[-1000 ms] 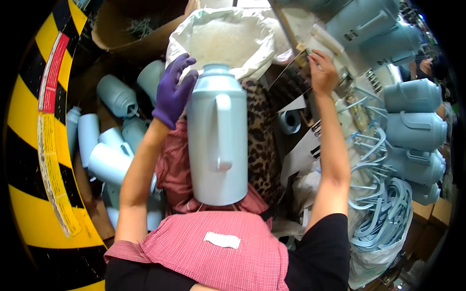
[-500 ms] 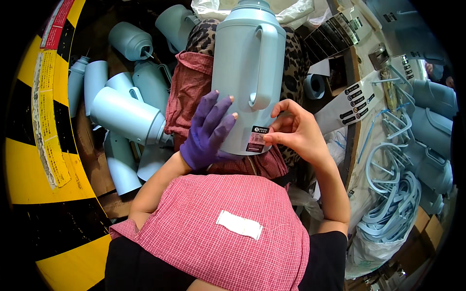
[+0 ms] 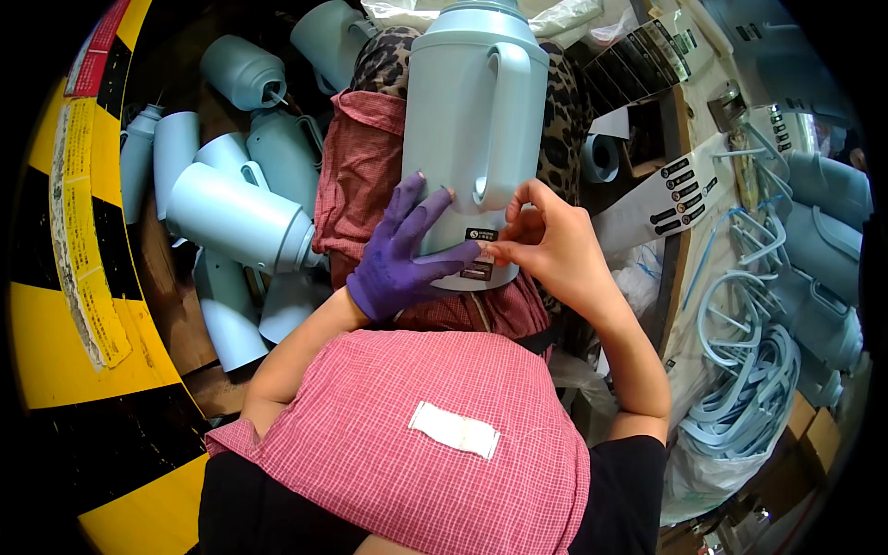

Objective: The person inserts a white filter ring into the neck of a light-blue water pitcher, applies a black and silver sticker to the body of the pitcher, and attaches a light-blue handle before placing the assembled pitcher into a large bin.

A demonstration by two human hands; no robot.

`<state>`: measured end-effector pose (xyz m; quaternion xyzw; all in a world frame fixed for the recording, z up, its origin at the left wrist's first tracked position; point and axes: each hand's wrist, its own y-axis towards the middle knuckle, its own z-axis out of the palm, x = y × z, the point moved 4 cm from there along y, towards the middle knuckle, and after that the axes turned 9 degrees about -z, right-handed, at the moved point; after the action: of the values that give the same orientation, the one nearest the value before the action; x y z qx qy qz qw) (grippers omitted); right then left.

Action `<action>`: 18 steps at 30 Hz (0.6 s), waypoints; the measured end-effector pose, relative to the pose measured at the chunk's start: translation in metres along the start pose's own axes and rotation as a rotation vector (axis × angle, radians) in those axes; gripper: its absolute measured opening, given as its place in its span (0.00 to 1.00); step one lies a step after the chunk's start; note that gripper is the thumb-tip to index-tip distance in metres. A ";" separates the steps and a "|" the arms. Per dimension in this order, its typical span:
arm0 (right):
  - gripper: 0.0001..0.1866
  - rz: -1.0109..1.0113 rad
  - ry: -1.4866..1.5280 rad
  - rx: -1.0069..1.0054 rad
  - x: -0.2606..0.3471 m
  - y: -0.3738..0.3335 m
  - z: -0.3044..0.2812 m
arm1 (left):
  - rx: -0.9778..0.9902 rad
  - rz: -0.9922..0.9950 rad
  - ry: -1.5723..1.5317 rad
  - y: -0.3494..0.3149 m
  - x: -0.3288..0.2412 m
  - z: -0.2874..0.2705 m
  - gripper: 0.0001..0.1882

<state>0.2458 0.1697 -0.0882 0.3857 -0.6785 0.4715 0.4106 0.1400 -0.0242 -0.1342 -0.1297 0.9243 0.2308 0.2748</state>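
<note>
A large light-blue vacuum flask (image 3: 449, 120) with a side handle (image 3: 507, 129) lies across my lap, its base toward me. Near the base is a small black label sticker (image 3: 480, 234), partly covered by fingers. My left hand (image 3: 402, 250), in a purple glove with bare fingertips, rests on the flask's left side with fingers spread; one finger reaches across the sticker. My right hand (image 3: 546, 242) is bare, its thumb and index finger pinched at the sticker's right edge, beside that left fingertip.
Several light-blue flask bodies (image 3: 231, 217) lie heaped on the left, beside a yellow-and-black striped edge (image 3: 102, 342). To the right, a bench holds a label sheet (image 3: 657, 199), a bundle of blue plastic handles (image 3: 749, 388) and more flasks (image 3: 828, 240). A blue ring-shaped part (image 3: 600, 159) sits beyond my right hand.
My left hand has shifted right, bringing a finger across the sticker to meet the right fingertips. My right hand has moved slightly left, and its pinch is now nearer the sticker's middle.
</note>
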 end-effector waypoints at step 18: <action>0.28 -0.498 0.737 -0.073 -0.021 0.015 -0.003 | -0.359 0.014 -0.212 0.107 0.027 -0.118 0.34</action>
<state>0.2407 0.1796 -0.1113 0.3286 -0.3894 0.4401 0.7394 0.0256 0.0066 -0.0241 -0.1450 0.8351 0.4063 0.3413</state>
